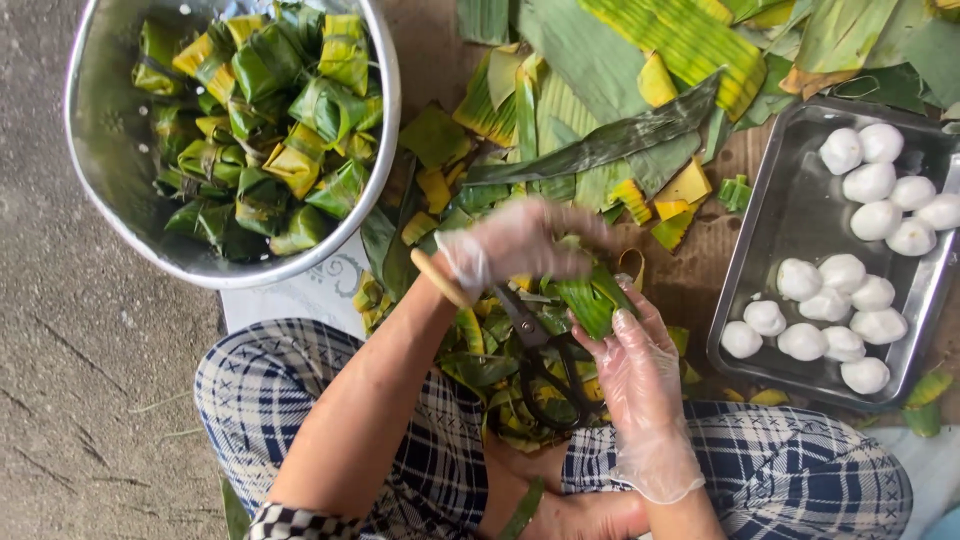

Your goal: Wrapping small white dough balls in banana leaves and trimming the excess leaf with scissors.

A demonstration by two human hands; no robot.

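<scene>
Both hands, gloved, work over my lap: left hand (520,243) blurred, curled on the leaf parcel (590,300) pinched by right hand (640,375). Loose fold may spring open; scissors (540,350) lie close beneath.

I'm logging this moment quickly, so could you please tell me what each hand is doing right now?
Left hand: gloved, motion-blurred, fingers closed over the top of the green leaf parcel.
Right hand: gloved, holding the same parcel from below.
</scene>
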